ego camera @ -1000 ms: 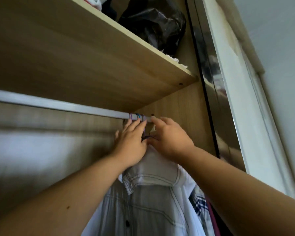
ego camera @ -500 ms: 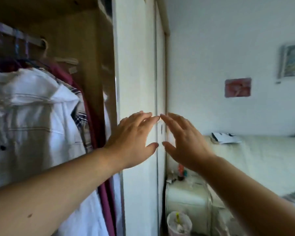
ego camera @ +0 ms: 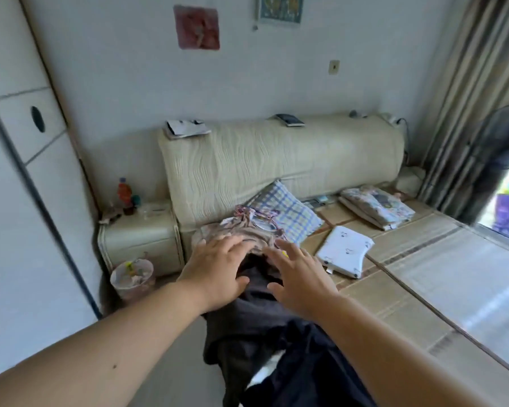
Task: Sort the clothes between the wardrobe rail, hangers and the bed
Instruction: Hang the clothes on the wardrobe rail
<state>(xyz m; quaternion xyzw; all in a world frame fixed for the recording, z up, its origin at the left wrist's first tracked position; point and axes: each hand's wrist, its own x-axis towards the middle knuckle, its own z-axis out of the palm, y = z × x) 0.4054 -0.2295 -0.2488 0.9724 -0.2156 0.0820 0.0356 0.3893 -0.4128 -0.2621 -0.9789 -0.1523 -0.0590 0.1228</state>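
Lying crumpled in front of the padded, wavy-textured headboard, dark clothes are overhung by the left hand and right hand, both held wide, fingers spread.

A person's left forearm, lower left of the frame, and right forearm, lower right, both bare from the frame edge to the left hand and right hand; a small dark spot marks the left forearm.

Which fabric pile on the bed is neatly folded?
The floral bundle, far right by the headboard; the dark heap and the pinkish heap lie crumpled.
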